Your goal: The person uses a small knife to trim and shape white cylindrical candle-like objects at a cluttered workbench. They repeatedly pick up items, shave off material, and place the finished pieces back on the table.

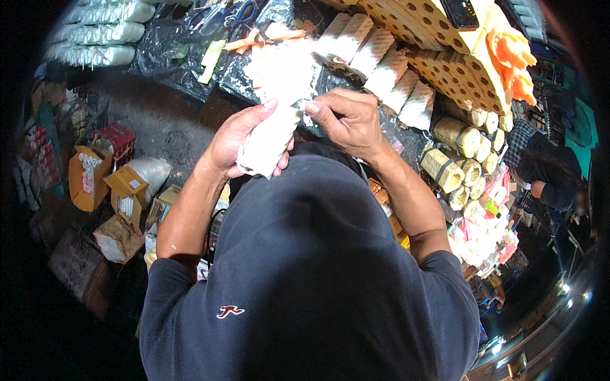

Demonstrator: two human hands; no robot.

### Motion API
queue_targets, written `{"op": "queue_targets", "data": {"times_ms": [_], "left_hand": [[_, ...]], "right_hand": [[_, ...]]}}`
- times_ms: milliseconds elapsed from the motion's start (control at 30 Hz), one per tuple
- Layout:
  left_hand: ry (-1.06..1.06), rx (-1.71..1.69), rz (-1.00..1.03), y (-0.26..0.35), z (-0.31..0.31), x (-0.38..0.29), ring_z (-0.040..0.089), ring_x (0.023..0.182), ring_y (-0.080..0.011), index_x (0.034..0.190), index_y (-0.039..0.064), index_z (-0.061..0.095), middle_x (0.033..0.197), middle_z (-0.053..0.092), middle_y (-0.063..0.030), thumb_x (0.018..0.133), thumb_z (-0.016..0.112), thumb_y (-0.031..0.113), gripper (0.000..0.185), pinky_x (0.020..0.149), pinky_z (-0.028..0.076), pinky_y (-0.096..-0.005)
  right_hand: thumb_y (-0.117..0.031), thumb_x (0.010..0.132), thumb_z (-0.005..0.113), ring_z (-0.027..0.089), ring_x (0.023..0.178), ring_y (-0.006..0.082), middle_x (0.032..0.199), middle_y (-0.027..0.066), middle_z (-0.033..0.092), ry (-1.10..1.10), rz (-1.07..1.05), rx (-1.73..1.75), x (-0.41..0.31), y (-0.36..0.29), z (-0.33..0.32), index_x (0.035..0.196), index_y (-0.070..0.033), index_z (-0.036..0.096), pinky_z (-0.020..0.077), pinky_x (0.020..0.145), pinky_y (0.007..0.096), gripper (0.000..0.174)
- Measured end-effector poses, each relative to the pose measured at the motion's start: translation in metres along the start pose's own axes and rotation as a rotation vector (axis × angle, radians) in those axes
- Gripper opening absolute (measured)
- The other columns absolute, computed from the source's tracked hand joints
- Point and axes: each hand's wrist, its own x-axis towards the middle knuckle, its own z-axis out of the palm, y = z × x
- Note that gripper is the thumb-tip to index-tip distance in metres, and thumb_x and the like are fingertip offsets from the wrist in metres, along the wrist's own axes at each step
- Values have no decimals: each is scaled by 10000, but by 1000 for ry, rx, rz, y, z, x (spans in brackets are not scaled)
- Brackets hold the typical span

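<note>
A white piece with a ridged, twisted surface (269, 140) lies tilted in my left hand (243, 138), thumb along its upper side and fingertips wrapped round below. My right hand (350, 116) is at its upper end, thumb and curled fingers pinching a small dark-tipped thing, too small to name. Just beyond the hands is a glaring white heap (286, 66), overexposed, with small white scraps round it on black plastic sheeting (233, 83). Similar white ridged pieces (393, 76) stand in a row at the upper right.
Blue-handled scissors (240, 13) and orange strips (245, 42) lie at the top. Perforated yellowish blocks (457, 76), orange moulded pieces (512, 57) and banded hollow moulds (443, 169) are on the right. Open cardboard boxes (88, 178) stand left. Another person (548, 166) is at the far right.
</note>
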Motion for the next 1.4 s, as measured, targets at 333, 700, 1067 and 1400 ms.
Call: {"op": "queue_targets", "data": {"times_ms": [333, 700, 1067, 1400], "left_hand": [[-48, -48, -6, -4, -7, 7, 731, 669, -320, 1318, -27, 585, 957, 701, -228, 1137, 474, 470, 540, 533, 651, -412], [-4, -7, -26, -6, -4, 4, 763, 703, -294, 1220, -30, 672, 927, 733, -176, 1145, 504, 469, 532, 564, 660, -410], [77, 81, -4, 0, 5, 1, 751, 674, -289, 1244, -34, 645, 907, 726, -182, 1146, 516, 435, 495, 542, 648, -401], [17, 19, 10, 8, 8, 0, 753, 676, -294, 1267, -37, 625, 922, 725, -193, 1150, 527, 396, 459, 544, 651, -401]], "right_hand": [[-245, 978, 815, 686, 630, 242, 733, 73, 701, 70, -163, -174, -2, 11, 8, 918, -66, 822, 541, 575, 376, 189], [-196, 972, 817, 670, 637, 252, 752, 89, 683, -102, -243, -260, -6, 21, 1, 964, -39, 787, 530, 576, 379, 160], [-245, 1005, 801, 686, 633, 205, 736, 92, 722, -300, 62, 45, 3, 14, -7, 966, -15, 826, 535, 594, 341, 235], [-241, 996, 811, 676, 595, 219, 728, 98, 717, 10, -21, -95, 3, 5, -10, 932, -42, 839, 516, 552, 358, 211]]}}
